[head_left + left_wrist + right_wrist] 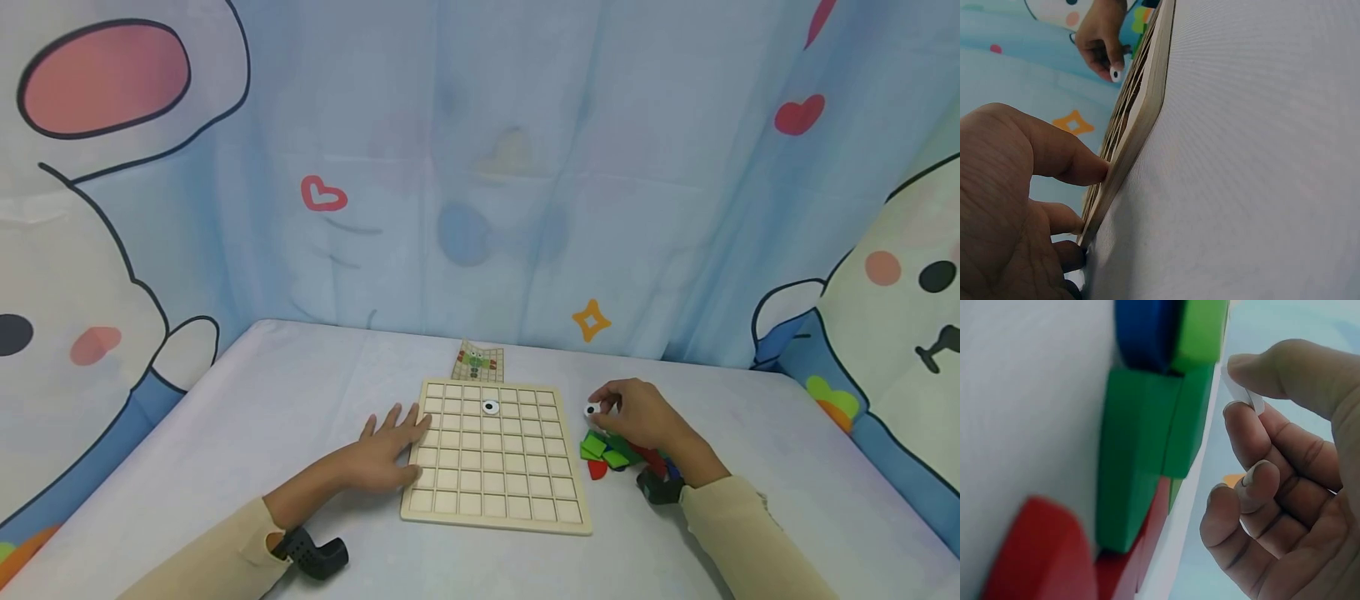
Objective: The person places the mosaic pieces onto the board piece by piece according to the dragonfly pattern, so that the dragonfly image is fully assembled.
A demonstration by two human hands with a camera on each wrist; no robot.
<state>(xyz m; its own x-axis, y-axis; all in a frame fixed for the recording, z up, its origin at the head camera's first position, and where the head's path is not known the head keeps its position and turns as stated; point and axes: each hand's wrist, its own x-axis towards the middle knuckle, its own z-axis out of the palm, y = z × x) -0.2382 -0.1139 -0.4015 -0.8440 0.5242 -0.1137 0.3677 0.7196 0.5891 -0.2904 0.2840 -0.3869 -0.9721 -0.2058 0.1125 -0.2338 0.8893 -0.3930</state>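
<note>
A wooden grid board (491, 527) lies on the white table, with one white eye piece (491, 407) in an upper cell. My left hand (381, 457) rests on the board's left edge, fingers spread; in the left wrist view the thumb of the left hand (1029, 194) touches the board's side (1147, 119). Beyond the board's right side, my right hand (637, 414) pinches a second eye piece (592, 409) between thumb and fingers. The right wrist view shows the right hand (1291, 456) holding that white piece (1254, 397) edge-on, beside the coloured blocks.
Green pieces (617, 458), a red piece (597, 469) and several others, some blue, lie piled right of the board, below the right hand. A small patterned card (477, 363) stands or lies behind the board's top edge. A printed curtain (480, 167) hangs behind the table.
</note>
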